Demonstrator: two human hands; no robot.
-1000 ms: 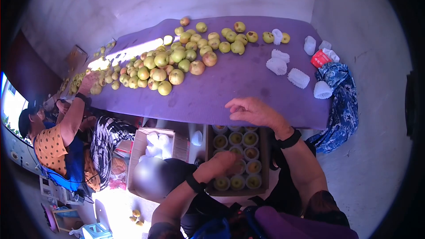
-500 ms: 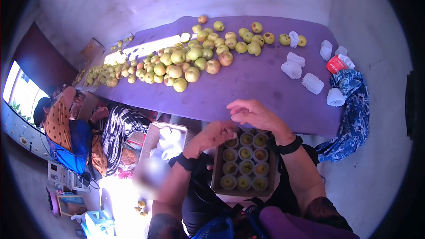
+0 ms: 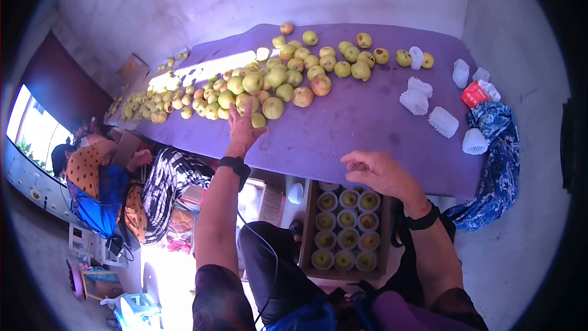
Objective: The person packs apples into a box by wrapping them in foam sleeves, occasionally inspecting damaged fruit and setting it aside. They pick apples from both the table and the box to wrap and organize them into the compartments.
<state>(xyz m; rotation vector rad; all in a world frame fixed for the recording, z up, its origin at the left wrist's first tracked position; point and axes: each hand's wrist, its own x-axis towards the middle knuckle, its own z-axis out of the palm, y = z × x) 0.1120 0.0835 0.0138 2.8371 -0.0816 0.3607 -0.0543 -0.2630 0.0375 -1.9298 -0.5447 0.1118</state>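
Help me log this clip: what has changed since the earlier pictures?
The left hand has moved from over the box forward and left to the apples, fingers spread among them; no firm grip is visible. The co-worker's hand has drawn back from the table. The right hand stays near the table edge, empty; the foam nets lie as before.

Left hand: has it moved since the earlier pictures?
Yes. Judged against the fruit box, the left hand has moved up and left in the view: first over that box, now at the fruit pile on the table.
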